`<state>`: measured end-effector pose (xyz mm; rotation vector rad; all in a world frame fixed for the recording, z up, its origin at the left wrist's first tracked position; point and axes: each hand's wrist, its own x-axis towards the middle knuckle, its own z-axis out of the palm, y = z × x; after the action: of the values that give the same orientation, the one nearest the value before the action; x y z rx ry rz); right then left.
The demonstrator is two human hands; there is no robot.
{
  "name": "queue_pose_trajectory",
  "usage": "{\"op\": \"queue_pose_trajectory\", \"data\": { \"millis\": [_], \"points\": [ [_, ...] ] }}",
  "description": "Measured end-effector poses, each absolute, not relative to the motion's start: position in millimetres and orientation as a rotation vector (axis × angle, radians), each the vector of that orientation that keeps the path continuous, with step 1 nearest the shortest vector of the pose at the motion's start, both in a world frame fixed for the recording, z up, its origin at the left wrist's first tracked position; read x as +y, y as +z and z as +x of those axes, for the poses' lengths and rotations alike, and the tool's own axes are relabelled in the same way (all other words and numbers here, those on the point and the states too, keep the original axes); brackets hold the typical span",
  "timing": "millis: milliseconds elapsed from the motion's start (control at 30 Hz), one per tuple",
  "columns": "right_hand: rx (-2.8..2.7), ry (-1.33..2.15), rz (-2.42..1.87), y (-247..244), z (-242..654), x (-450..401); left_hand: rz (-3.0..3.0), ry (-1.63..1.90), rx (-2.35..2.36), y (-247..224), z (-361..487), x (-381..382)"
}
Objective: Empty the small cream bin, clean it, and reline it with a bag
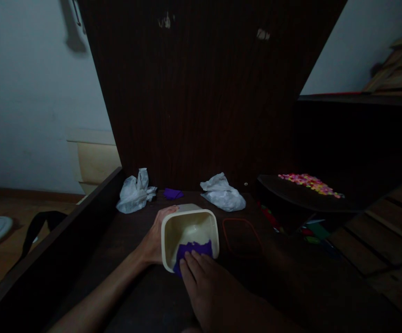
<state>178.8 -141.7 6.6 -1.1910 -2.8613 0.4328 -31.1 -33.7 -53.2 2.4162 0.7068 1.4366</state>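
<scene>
Bag (pixel 133 194), white, crumpled plastic, sat on the table (pixel 124 231) beyond the left hand (pixel 157 238). That hand was part-curled round the left side of a cream tub (pixel 190 226), fingertips over its upper outer wall; grip looked firm. Small purple piece (pixel 173 194), same colour as the cloth, lay just beyond the left hand's fingers.

Tub: right beside the left hand's palm, between the two hands. Tipped on its side, mouth toward the person and a bit upward, base pointing away. Depth axis ran roughly away from the person; opening was close to square with rounded corners, so no clear long side. Couldn't tell if it touched the table.

Purple cloth (pixel 201 248) was under the right hand (pixel 207 282), against the tub's lower inside wall, partly over the rim. Right fingers nearly straight, close together, pressing down; thumb hidden, so couldn't tell if they pinched it. Step looked like cloth-on-wall contact; next move called for a steady left grip and light, even right-hand pressure.

Second white bag (pixel 223 194) sat beyond the right hand. Thin reddish rounded outline (pixel 241 219), maybe a lid or ring, lay to the right of that hand's fingertips. Pink-yellow pile (pixel 308 181) was farther right, well apart from the right hand.
</scene>
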Motion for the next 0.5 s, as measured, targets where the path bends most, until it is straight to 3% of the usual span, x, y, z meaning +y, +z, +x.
{"op": "queue_pose_trajectory", "data": {
  "millis": [200, 500],
  "points": [
    [-2.874, 0.434, -1.644, 27.0, 187.9, -135.7, 2.521, 1.41, 0.679, -45.4, -26.9, -36.1],
    [-3.01, 0.556, -1.521, 11.0, 155.9, -76.9, 2.609, 1.378, 0.628, -45.8, -26.9, -38.0]
  ]
}}
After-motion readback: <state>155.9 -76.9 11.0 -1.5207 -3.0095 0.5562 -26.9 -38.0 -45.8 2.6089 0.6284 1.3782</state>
